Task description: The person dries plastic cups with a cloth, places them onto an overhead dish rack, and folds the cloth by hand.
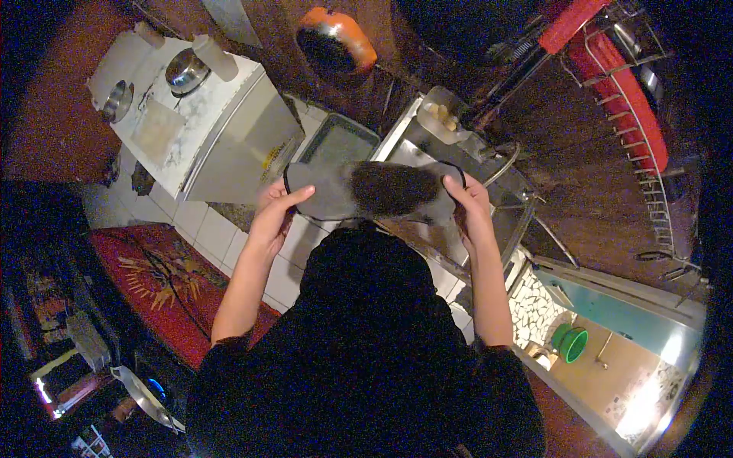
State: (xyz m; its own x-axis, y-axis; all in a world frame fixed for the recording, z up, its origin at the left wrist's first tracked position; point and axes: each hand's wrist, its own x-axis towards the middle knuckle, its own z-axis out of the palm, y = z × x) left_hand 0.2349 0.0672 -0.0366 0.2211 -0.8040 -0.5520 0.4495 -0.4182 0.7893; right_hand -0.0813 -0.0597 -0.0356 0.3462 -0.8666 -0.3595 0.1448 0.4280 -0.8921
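A grey cloth-like piece point(324, 191) with dark edging at both ends and a large dark patch at its middle is stretched between my two hands. My left hand point(279, 210) grips its left end, thumb on top. My right hand point(469, 206) grips its right end the same way, thumb over the edge. The fingers beneath are mostly hidden. Behind the piece lies a metal sink point(412, 155), partly covered by it. A clear container point(443, 114) with pale pieces inside sits at the sink's far edge.
A white marbled top point(195, 114) at the upper left bears metal bowls point(187, 71). A grey tray point(340, 145) is beyond my hands. A red-handled dish rack point(634, 122) stands at the upper right. Red patterned cloth point(164, 282) lies left; a green basket point(571, 343) is lower right.
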